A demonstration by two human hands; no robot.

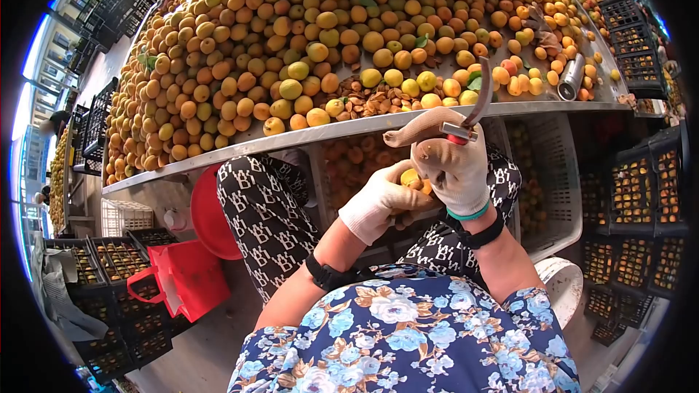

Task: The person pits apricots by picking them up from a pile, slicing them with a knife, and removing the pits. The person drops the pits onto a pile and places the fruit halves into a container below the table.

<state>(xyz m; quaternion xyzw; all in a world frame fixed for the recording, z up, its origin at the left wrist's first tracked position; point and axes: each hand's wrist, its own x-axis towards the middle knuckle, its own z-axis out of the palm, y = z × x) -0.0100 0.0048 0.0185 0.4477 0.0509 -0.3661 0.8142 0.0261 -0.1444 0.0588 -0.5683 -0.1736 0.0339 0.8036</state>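
Both of my hands wear dirty white work gloves and meet above my lap. My left hand [389, 200] is wrapped round a yellow-orange fruit [412, 179], partly covered by the gloves. In my right hand [453, 161] is a curved knife [480, 94], its blade pointing up and its red and metal handle end showing between the fingers. One right finger stretches out to the left. Just beyond the hands runs the metal edge of a table [291, 136] heaped with yellow and orange fruit [291, 89]. Brown pit-like pieces [375, 100] lie near that edge.
Under the table edge sit a crate of fruit pieces [357, 156] and a white crate [557, 182]. A metal cylinder [571, 76] lies on the table at right. Red bag [191, 276] and red basin [211, 211] are at left; black crates [633, 193] stack at right.
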